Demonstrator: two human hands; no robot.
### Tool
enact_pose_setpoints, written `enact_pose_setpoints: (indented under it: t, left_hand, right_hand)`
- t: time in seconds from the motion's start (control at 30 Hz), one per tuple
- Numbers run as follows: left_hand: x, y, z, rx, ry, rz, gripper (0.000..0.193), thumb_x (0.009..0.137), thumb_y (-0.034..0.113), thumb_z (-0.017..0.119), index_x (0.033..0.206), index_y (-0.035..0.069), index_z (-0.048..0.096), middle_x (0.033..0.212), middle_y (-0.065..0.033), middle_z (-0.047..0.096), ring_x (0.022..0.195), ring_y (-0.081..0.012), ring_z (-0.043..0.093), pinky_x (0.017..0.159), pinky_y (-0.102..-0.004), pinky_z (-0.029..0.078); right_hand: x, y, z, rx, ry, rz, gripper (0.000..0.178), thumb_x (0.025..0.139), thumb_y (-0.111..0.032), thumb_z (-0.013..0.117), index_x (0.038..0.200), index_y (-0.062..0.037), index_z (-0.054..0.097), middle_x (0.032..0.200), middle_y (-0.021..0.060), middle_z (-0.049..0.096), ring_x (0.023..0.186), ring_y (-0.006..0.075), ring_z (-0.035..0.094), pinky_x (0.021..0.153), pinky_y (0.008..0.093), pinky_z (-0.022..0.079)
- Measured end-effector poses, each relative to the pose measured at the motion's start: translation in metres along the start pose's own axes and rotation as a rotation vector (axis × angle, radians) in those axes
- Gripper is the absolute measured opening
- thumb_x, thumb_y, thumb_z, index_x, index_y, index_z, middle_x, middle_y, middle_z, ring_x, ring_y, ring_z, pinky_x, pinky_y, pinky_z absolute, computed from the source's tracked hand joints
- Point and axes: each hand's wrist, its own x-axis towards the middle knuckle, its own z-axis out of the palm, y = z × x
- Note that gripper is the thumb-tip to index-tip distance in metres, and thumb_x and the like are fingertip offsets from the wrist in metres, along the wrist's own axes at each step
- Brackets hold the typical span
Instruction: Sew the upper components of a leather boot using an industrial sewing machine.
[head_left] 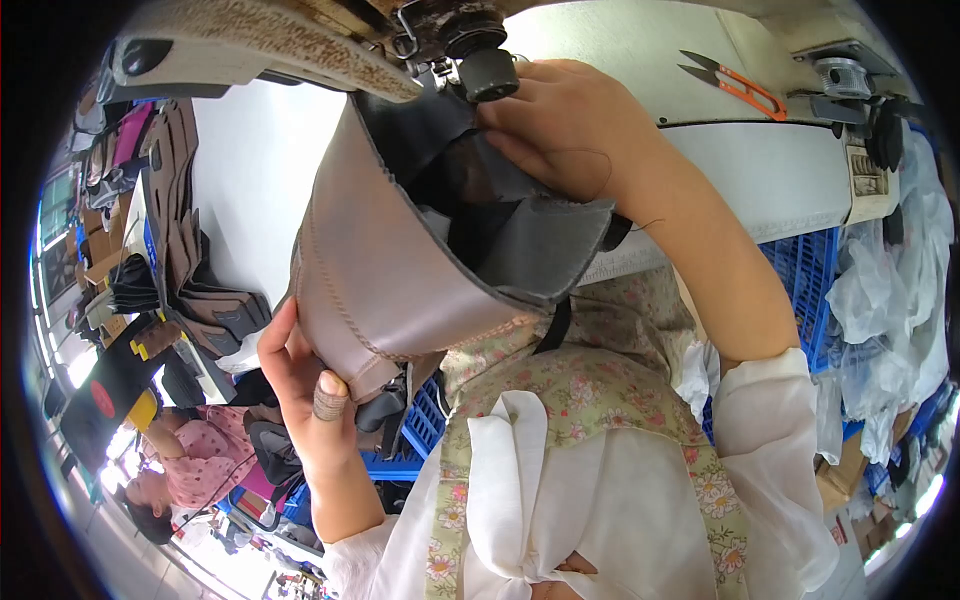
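Note:
A brown leather boot upper [375,240] with stitched seams and a black lining [500,235] hangs below the head of a sewing machine [485,70]. My left hand [305,375] grips its lower left edge, thumb in front, with a wrap around the thumb. At the top opening, my right hand [570,125] is closed on the upper's edge beside the machine's presser area. The fingertips there are partly hidden by the lining and machine parts. A thin dark thread runs loose near my right wrist.
Orange-handled thread snips [735,85] lie on the white machine table [730,180]. Stacked brown leather pieces [185,230] hang at the left. A blue crate [800,285] and clear plastic bags [890,300] are at the right. Another person [195,455] works at lower left.

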Motion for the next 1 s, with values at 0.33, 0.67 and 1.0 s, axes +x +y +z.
enact_pose_setpoints:
  t: [0.33,0.67,1.0]
  left_hand:
    - [0.001,0.0,0.001,0.014,0.011,-0.002,0.081,0.088,0.039,0.073,0.147,0.003,0.032,0.144,-0.0194,0.044,0.136,-0.0283,0.041,0.114,-0.0422,0.025]
    - [-0.001,-0.013,0.004,0.071,0.0,0.082,0.084,0.087,0.042,0.073,0.149,0.005,0.028,0.148,-0.0216,0.039,0.138,-0.0311,0.037,0.115,-0.0439,0.024]
    - [0.0,-0.02,0.006,0.105,0.043,0.122,0.083,0.089,0.041,0.071,0.149,0.006,0.027,0.148,-0.0215,0.039,0.138,-0.0307,0.038,0.114,-0.0437,0.026]
  right_hand:
    - [-0.004,0.001,0.002,0.031,0.016,-0.001,0.009,0.085,-0.019,0.065,0.091,-0.0123,0.064,0.098,0.0002,0.068,0.103,0.019,0.064,0.085,0.0373,0.052]
    - [-0.005,0.002,-0.004,0.002,-0.019,-0.021,0.011,0.088,-0.02,0.064,0.096,-0.0131,0.066,0.103,-0.0012,0.068,0.11,0.0185,0.061,0.093,0.036,0.051]
    - [-0.005,0.002,-0.002,-0.043,-0.034,-0.036,0.014,0.088,-0.022,0.064,0.1,-0.0146,0.069,0.109,-0.0035,0.068,0.111,0.0178,0.06,0.092,0.0357,0.05]
